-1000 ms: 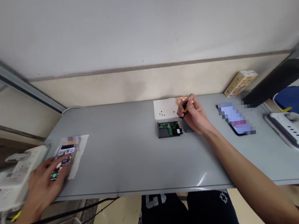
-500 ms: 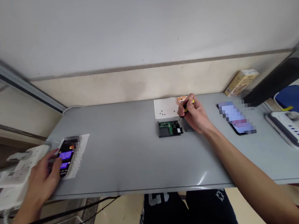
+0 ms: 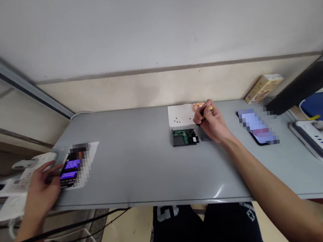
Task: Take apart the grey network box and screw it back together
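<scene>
My right hand (image 3: pixel 212 124) is closed round a small screwdriver with a yellow and black handle (image 3: pixel 204 112), its tip pointing down at an opened black device with a green circuit board (image 3: pixel 184 137). Behind the device lies a white sheet of paper (image 3: pixel 181 116) with several tiny black screws on it. At the table's left edge my left hand (image 3: pixel 41 188) grips a phone with a lit purple screen (image 3: pixel 70 172), which rests on another white sheet (image 3: pixel 90 153).
A grey table (image 3: pixel 143 166) stands against a pale wall. A second phone (image 3: pixel 256 129) lies right of my right hand. A small cardboard box (image 3: pixel 264 86) sits at the back right. White power strips lie at the far left (image 3: pixel 23 175) and far right (image 3: pixel 318 141). Cables hang below.
My left hand has pulled back a little toward the table's left edge with the phone, whose screen changed from a bright page to a dark purple one. My right hand has stayed put.
</scene>
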Available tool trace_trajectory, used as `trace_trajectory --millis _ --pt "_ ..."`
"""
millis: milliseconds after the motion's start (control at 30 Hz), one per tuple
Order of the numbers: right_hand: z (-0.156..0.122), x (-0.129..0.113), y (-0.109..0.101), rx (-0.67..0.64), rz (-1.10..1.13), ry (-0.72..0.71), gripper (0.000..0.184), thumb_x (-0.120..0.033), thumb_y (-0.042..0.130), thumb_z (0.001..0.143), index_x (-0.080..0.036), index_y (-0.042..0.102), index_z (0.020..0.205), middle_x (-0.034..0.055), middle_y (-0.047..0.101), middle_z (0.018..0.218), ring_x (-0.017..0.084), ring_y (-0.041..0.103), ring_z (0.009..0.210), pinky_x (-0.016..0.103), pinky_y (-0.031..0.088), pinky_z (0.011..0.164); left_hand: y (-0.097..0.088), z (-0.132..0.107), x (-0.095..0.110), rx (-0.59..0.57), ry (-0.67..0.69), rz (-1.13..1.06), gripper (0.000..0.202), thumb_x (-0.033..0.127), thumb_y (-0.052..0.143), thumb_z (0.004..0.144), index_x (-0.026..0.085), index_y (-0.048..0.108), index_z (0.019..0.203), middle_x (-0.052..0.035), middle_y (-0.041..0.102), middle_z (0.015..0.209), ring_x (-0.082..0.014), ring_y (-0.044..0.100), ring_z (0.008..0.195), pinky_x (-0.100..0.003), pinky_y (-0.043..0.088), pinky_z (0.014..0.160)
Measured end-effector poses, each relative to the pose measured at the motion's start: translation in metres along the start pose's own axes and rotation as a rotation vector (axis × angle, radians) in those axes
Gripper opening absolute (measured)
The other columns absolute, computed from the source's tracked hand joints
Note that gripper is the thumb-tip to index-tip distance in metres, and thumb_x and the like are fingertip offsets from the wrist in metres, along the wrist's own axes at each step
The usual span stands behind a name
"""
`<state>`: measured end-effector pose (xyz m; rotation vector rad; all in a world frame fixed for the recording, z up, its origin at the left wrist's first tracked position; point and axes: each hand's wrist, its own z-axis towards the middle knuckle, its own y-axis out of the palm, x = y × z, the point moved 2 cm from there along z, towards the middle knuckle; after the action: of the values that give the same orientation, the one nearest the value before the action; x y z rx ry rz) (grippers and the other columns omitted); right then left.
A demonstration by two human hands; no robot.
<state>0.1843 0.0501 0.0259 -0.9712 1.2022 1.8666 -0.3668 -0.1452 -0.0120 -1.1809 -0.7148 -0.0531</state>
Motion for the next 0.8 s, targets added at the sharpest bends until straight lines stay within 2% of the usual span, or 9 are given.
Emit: trace_trajectory --millis 133,233,433,600,800 --pt "-0.001 -0.001 0.0 -0.016 0.023 0.007 0.044 -0.058 0.068 0.093 -0.025 0.04 0.082 -0.0032 0.046 0.075 0.012 0.043 0.064 0.029 0.038 0.062 -0.005 0.002 0.009 -0.04 -0.132 -0.089 0.072 0.033 0.058 0.08 0.014 0.042 0.148 -0.0204 0.065 0.135 -0.0328 0.063 0.127 -0.055 0.046 0.115" --pt "-0.001 -0.002 0.001 -0.024 0.015 0.017 0.044 -0.058 0.067 0.093 -0.025 0.04 0.082 -0.0033 0.046 0.074 0.012 0.043 0.064 0.029 0.038 0.063 -0.008 -0.002 0.013 -0.045 -0.187 -0.142 0.071 0.036 0.061 0.082 0.017 0.043 0.148 -0.019 0.066 0.136 -0.0338 0.061 0.13 -0.057 0.044 0.116" --pt "-0.002 -0.002 0.001 -0.016 0.002 0.025 0.044 -0.06 0.067 0.092 -0.026 0.041 0.082 -0.0032 0.046 0.073 0.013 0.042 0.063 0.03 0.038 0.063 -0.007 -0.01 0.006 0.037 -0.164 -0.214 0.055 0.043 0.052 0.094 0.018 0.05 0.144 -0.0161 0.067 0.137 -0.0313 0.06 0.134 -0.054 0.04 0.121" --pt "-0.002 -0.002 0.001 -0.03 0.027 0.016 0.04 -0.055 0.066 0.095 -0.025 0.042 0.083 -0.0029 0.046 0.073 0.013 0.042 0.064 0.03 0.037 0.063 0.001 0.0 -0.001 0.062 -0.184 -0.182 0.057 0.035 0.056 0.09 0.014 0.051 0.142 -0.0167 0.069 0.129 -0.0299 0.064 0.126 -0.051 0.044 0.118" --pt "-0.001 -0.001 0.001 -0.013 0.017 0.012 0.045 -0.058 0.068 0.092 -0.025 0.039 0.081 -0.0029 0.046 0.073 0.013 0.042 0.064 0.03 0.038 0.063 -0.001 0.003 0.008 0.054 -0.181 -0.128 0.062 0.03 0.064 0.082 0.016 0.052 0.141 -0.0159 0.07 0.126 -0.0307 0.067 0.119 -0.054 0.049 0.112"
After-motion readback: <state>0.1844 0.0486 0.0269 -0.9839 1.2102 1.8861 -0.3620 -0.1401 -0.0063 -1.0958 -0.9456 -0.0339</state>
